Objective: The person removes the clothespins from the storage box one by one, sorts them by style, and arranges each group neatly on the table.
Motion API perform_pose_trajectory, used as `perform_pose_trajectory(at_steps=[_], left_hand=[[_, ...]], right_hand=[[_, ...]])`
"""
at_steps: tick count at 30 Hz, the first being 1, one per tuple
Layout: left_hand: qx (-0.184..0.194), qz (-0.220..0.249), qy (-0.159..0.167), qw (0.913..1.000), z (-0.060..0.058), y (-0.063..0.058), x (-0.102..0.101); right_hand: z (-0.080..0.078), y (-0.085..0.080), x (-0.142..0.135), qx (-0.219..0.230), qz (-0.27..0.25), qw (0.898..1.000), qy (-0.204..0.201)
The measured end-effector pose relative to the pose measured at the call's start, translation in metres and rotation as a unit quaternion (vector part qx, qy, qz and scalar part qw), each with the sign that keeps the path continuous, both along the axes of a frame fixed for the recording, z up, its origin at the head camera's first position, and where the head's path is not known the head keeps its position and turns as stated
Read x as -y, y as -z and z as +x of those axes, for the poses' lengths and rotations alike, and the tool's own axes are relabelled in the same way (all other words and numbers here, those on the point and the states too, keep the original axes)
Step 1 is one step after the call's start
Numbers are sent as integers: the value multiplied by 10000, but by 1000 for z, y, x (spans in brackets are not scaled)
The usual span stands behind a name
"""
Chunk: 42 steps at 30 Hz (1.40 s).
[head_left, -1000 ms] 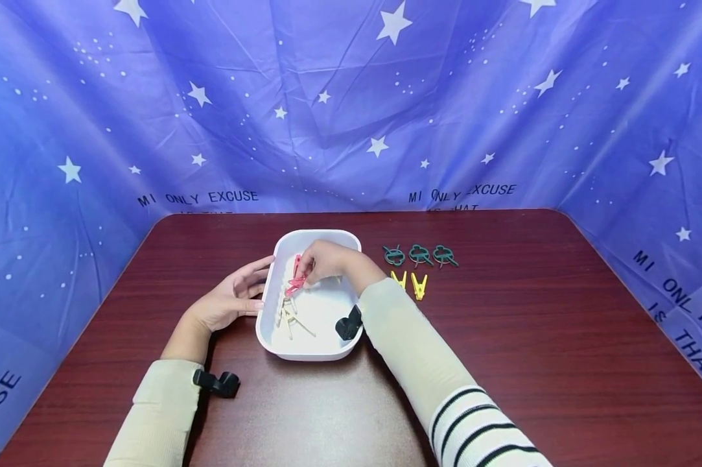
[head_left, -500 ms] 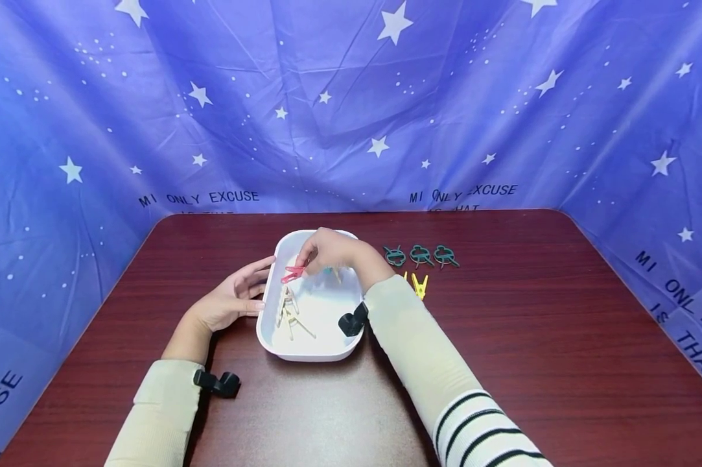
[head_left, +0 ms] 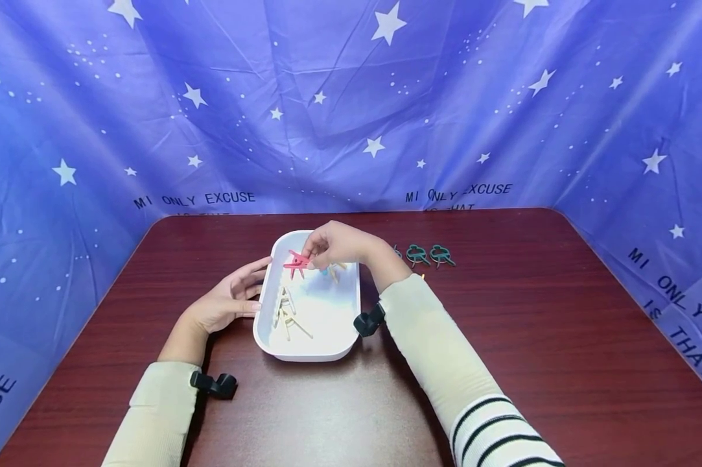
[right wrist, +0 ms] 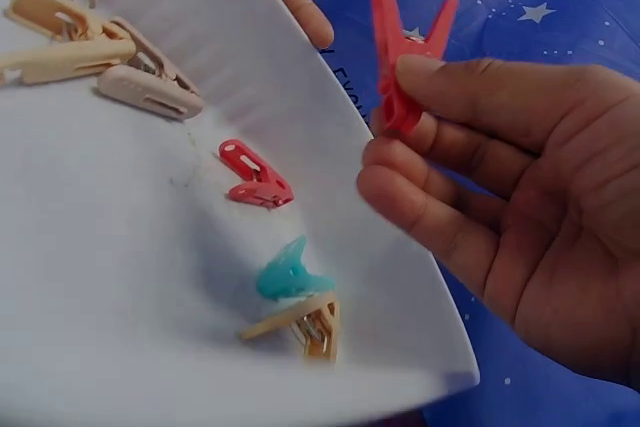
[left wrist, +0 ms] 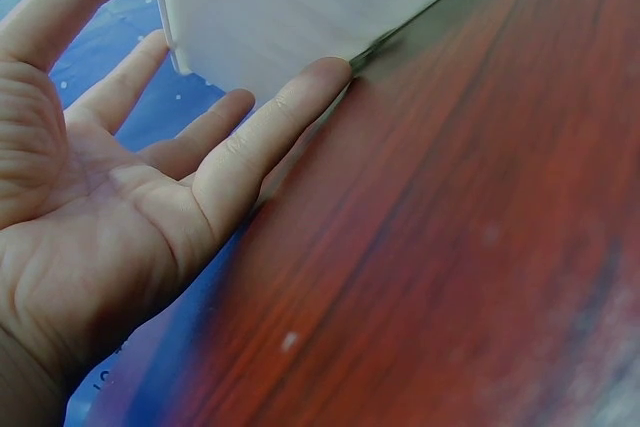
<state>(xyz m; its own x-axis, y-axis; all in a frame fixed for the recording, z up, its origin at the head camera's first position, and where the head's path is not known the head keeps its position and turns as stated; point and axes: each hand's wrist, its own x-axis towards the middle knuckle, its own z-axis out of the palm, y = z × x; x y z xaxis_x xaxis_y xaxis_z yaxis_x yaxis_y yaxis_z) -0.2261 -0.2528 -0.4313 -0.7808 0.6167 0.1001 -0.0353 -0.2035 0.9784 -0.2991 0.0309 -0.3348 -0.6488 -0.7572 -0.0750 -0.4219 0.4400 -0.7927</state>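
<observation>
A: What are the hands doing?

B: The right hand (head_left: 340, 245) pinches a red clothespin (right wrist: 398, 47) between thumb and fingers. The left hand (head_left: 225, 303) grips nothing; its fingers stretch out, tips against the outer wall of a white tray (head_left: 306, 356) on a dark red table (head_left: 502, 311).

A: Where is the clothespin?

B: Raised over the far, left-hand part of the tray, its two legs spread and sticking out past the thumb. Lying in the tray are a second red clothespin (right wrist: 268, 193), a blue clothespin (right wrist: 288, 274) just beside a tan clothespin (right wrist: 322, 322), and pale clothespins (head_left: 286, 318) nearer the person. Green clips (head_left: 441, 255) lie to the tray's right, one partly hidden by the wrist.

A: How would it handle?

B: Probably light, stiff plastic, a little slick, and springy in the middle. It shouldn't be fragile, though the thin legs might snap if bent sideways. The present hold, low on the body below the spread legs, looks sound; squeezing the leg ends together would likely part its mouth.
</observation>
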Motion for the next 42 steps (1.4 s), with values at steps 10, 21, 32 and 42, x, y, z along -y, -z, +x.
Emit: perform_pose_trajectory(at_steps=[10, 21, 32, 42], left_hand=[[-48, 57, 49, 10000, 2, -1, -2], [-149, -21, 39, 9999, 1, -1, -1], [-129, -49, -1, 9999, 1, -1, -1], [-129, -39, 22, 9999, 0, 0, -1]], right_hand=[[9, 7, -21, 96, -825, 9952, 516], [19, 19, -44, 460, -1511, 9830, 933], [32, 26, -62, 672, -2137, 9687, 1065], [40, 38, -79, 664, -2542, 9519, 1574]])
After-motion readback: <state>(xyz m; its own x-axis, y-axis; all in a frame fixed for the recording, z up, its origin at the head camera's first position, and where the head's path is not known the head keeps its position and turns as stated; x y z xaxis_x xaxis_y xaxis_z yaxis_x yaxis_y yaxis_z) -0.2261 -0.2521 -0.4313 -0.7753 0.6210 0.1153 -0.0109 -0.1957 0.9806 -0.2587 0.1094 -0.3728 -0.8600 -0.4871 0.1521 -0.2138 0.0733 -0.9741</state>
